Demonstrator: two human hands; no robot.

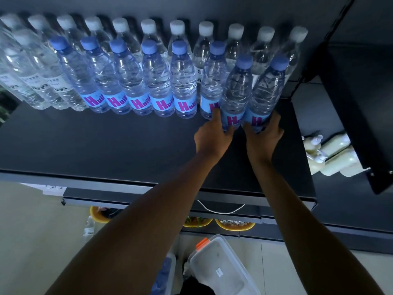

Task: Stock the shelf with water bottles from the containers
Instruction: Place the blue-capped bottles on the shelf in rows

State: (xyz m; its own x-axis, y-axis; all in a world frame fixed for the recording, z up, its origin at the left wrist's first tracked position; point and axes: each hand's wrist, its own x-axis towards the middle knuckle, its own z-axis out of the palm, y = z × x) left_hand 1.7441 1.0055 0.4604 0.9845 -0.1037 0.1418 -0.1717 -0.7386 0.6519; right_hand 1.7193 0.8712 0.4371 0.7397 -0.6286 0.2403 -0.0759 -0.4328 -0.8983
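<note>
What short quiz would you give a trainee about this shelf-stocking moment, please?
1. True or false: the left hand grips the left bottle and the right hand grips the right bottle.
2. The back-row bottles have caps that are: A white, B red, C green.
3. Fill in: both gripped bottles are at the ___ end of the blue-capped row.
Key: 1 true; 2 A; 3 right.

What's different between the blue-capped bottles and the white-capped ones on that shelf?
The blue-capped bottles wear blue labels with a pink H; the white-capped bottles wear white labels with dark print. The blue-capped ones stand in front, the white-capped ones behind and at the left. Both are clear, upright and capped.
</note>
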